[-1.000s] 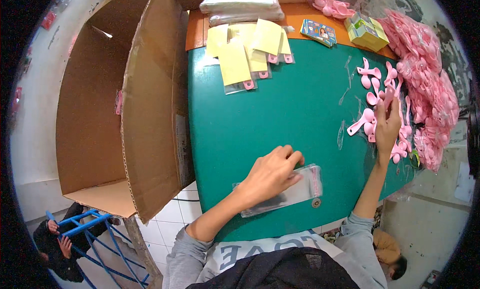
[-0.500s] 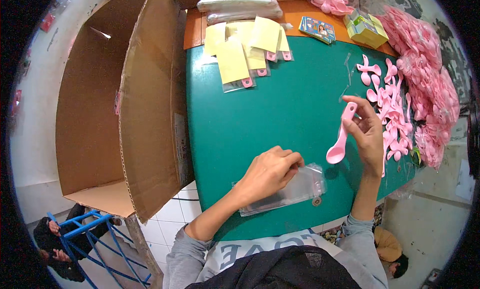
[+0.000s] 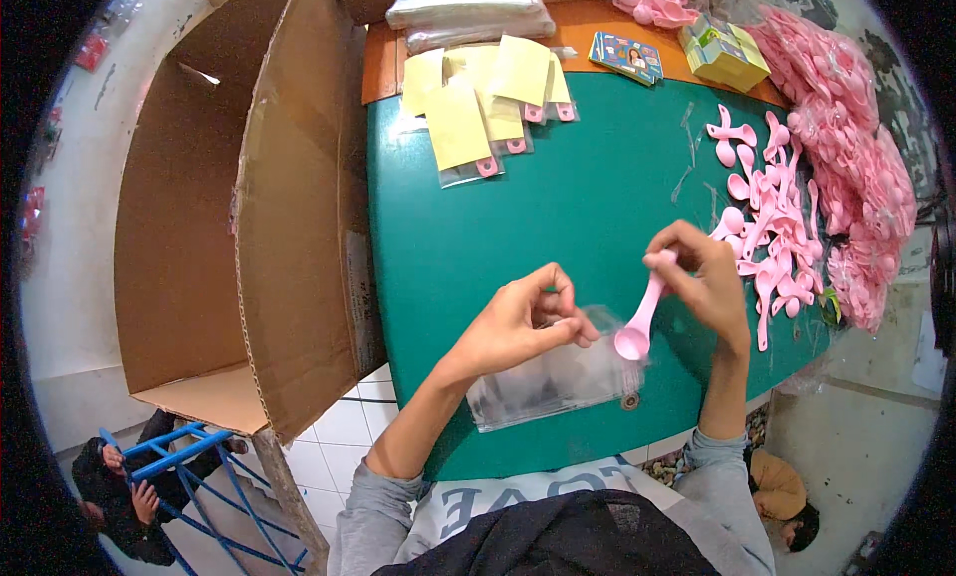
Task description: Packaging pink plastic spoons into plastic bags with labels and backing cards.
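My right hand (image 3: 702, 277) pinches a pink plastic spoon (image 3: 647, 312) by the end of its handle. The spoon hangs bowl down over the right end of a stack of clear plastic bags (image 3: 533, 387) near the table's front edge. My left hand (image 3: 533, 317) is over that stack, thumb and fingers drawn together at the lifted edge of the top bag. Its fingertips are just left of the spoon's bowl. Many loose pink spoons (image 3: 772, 228) lie in a heap to the right of my right hand.
Filled bags with yellow cards (image 3: 458, 128) lie at the back left of the green table (image 3: 478, 228). Behind are stacked plastic sleeves (image 3: 473, 8), printed cards (image 3: 627, 58) and a card stack (image 3: 725, 53). Bagged pink spoons (image 3: 846, 148) line the right; a cardboard box (image 3: 299, 208) stands left.
My right hand has moved down and left, bringing the spoon to the bags' right end. My left hand has turned, and the top bag's edge looks raised at its fingertips.
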`<act>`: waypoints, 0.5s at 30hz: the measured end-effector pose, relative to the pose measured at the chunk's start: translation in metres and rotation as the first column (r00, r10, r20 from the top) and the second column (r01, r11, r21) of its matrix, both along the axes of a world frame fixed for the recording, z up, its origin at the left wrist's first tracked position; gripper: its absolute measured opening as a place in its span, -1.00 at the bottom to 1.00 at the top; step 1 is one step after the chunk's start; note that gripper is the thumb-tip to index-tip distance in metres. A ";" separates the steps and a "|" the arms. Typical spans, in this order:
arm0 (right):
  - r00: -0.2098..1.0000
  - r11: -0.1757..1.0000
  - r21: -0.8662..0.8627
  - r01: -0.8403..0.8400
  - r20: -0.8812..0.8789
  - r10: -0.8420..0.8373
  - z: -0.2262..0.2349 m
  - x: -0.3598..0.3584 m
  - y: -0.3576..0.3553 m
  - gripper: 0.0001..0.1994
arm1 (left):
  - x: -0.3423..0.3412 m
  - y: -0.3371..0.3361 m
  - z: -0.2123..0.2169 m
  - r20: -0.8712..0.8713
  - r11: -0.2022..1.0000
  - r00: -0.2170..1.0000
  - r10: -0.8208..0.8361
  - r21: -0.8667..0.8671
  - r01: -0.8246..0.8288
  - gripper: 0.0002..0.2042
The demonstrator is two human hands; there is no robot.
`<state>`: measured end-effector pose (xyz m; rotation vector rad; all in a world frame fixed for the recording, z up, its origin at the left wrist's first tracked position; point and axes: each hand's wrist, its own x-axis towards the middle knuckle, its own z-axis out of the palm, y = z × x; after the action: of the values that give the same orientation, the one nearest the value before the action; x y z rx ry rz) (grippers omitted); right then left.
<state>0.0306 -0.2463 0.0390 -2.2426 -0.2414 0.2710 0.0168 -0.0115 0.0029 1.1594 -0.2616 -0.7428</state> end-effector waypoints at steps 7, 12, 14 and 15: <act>0.921 0.814 0.496 0.302 0.067 -0.383 0.003 -0.004 0.007 -0.91 | 0.000 -0.003 -0.009 -0.041 0.995 0.998 0.046 0.088 -0.043 -0.77; 0.870 0.775 0.536 0.335 0.140 -0.473 0.004 -0.006 0.009 -0.86 | 0.004 0.000 -0.006 -0.055 0.991 0.996 0.071 0.121 -0.064 -0.76; 0.867 0.780 0.528 0.336 0.148 -0.475 0.006 -0.006 0.009 -0.85 | 0.005 0.000 -0.003 -0.042 0.989 0.996 0.078 0.132 -0.072 -0.75; 0.866 0.785 0.519 0.338 0.157 -0.476 0.006 -0.007 0.009 -0.84 | 0.005 0.000 -0.001 -0.057 0.986 0.994 0.094 0.144 -0.085 -0.74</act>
<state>0.0238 -0.2369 0.0449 -1.7668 0.0436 -0.3225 0.0217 -0.0118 0.0020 1.2712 -0.1035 -0.7265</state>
